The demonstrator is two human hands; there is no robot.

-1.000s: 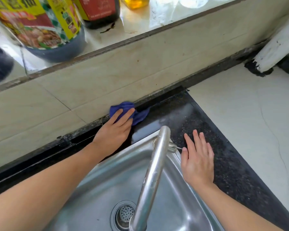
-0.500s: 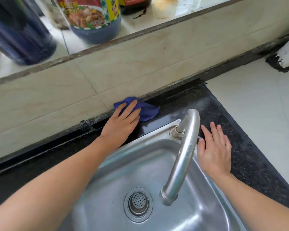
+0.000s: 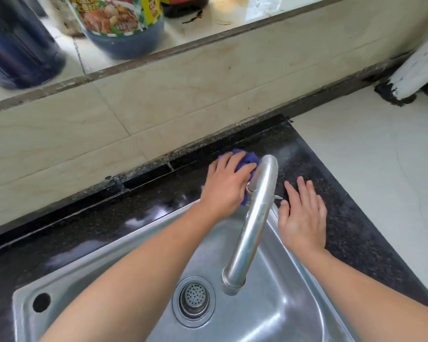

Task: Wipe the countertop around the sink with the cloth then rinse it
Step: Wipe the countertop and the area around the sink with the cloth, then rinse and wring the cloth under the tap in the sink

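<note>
Crumpled blue-purple cloth [image 3: 250, 157] (mostly under left hand [image 3: 225, 188])

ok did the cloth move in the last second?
Yes. The cloth, under the left hand, slid right along the countertop strip behind the sink, up to the faucet.

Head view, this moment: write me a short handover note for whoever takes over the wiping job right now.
Left hand: presses the blue cloth onto the black countertop behind the sink, next to the faucet.
Right hand: flat on the countertop to the right of the faucet, holding nothing.
Done: wiping is under way on the back strip, which shows wet patches.
Left: the rest of the countertop around the sink, then rinsing the cloth. No water runs from the faucet.
</note>
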